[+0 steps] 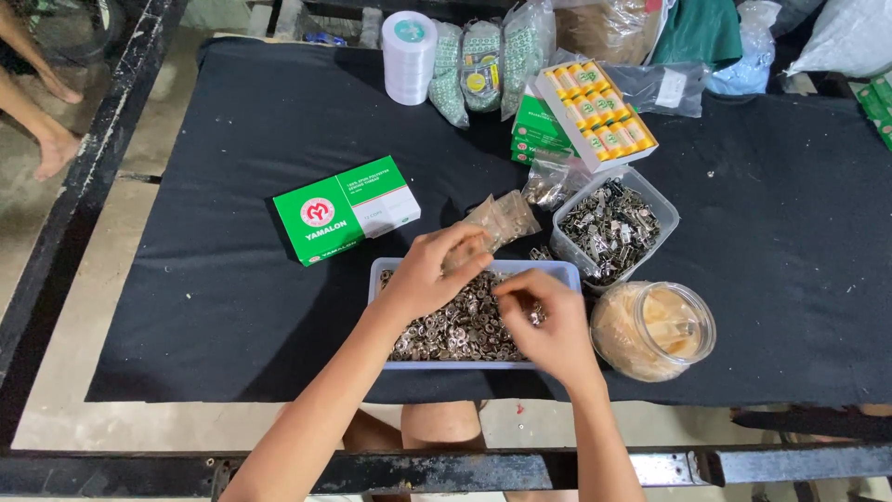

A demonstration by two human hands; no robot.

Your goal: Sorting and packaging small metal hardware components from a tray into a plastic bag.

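Metal rings (460, 327) fill the pale blue tray (476, 269) where the right hand (548, 325) pinches some between closed fingertips, seemingly mid-bagging, while the left hand (432, 270) grips a small clear bag (502, 219) just above, whose mouth must open.

Both hands, left (435, 270) and right (548, 321), pick through a blue tray (383, 271) (full of small metal rings (460, 330)).

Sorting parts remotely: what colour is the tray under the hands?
Pale blue tray, filled with small metal rings; clearest in the head view.
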